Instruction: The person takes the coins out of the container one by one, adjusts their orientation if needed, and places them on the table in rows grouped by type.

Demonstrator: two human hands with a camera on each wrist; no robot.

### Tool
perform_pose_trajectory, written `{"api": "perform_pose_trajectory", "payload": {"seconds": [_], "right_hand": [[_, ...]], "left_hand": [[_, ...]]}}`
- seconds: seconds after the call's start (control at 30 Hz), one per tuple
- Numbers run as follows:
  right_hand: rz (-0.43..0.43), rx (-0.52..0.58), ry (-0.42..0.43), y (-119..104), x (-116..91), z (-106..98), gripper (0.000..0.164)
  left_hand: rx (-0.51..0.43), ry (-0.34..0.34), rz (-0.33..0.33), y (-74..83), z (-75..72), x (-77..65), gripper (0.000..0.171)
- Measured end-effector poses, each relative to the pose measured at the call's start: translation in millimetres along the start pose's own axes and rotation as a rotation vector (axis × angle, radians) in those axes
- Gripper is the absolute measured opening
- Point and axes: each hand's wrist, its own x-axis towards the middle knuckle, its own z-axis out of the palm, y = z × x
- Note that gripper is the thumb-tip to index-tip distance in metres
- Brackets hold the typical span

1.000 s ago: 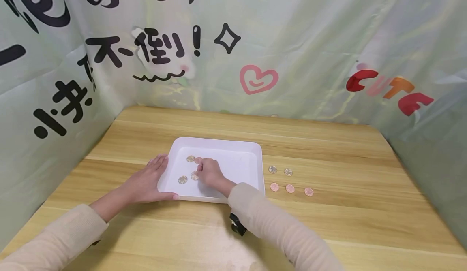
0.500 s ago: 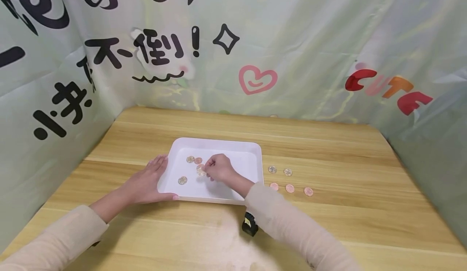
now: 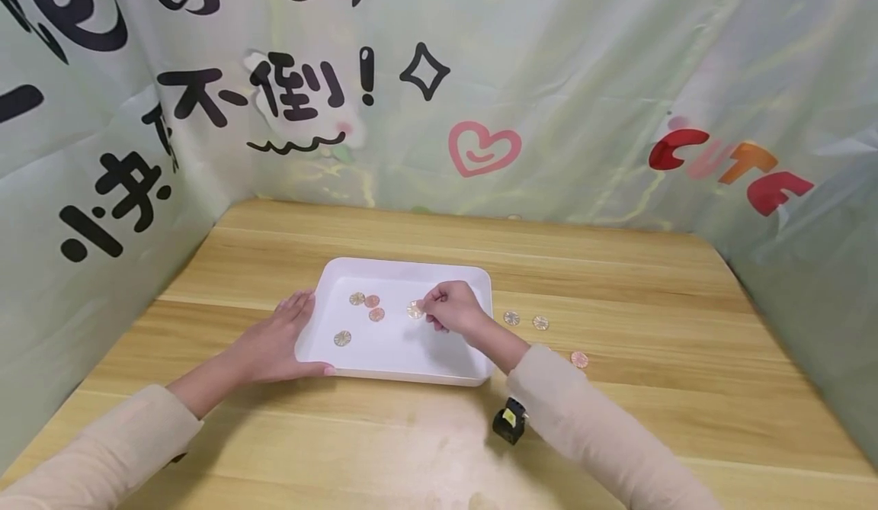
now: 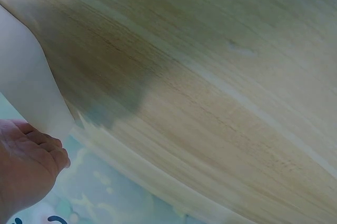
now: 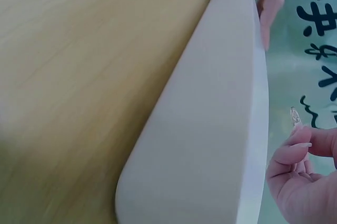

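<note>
A shallow white tray (image 3: 439, 369) lies on the wooden table. My left hand (image 3: 273, 342) rests at its near left corner, fingers straight along the left side and thumb on the front edge. The left wrist view shows that hand (image 4: 26, 166) against the tray wall (image 4: 31, 71). Over the tray's right half, my right hand (image 3: 453, 308) pinches a gold-coloured coin (image 3: 414, 310) between thumb and fingertips. The right wrist view has this coin (image 5: 295, 115) standing on edge above the fingers. Two gold-coloured coins (image 3: 342, 338) and two copper-coloured coins (image 3: 376, 315) lie in the tray's left half.
Right of the tray, two silvery coins (image 3: 511, 318) lie on the table (image 3: 617, 296), with a copper-coloured coin (image 3: 579, 360) nearer the front. My right sleeve (image 3: 583, 411) hides part of that area. A printed cloth (image 3: 583, 113) hangs round the table's back and sides.
My right hand has moved right across the tray, bringing the gold-coloured coin away from the others. A copper-coloured coin is uncovered in the tray. The left hand stays put.
</note>
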Motion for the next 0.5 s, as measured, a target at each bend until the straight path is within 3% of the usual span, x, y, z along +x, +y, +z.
{"api": "perform_pose_trajectory", "payload": {"seconds": [0.5], "right_hand": [[0.013,0.043,0.016,19,-10,-46,0.012]], "left_hand": [[-0.008,-0.002,-0.005,-1.1,0.3,-0.3,0.114]]}}
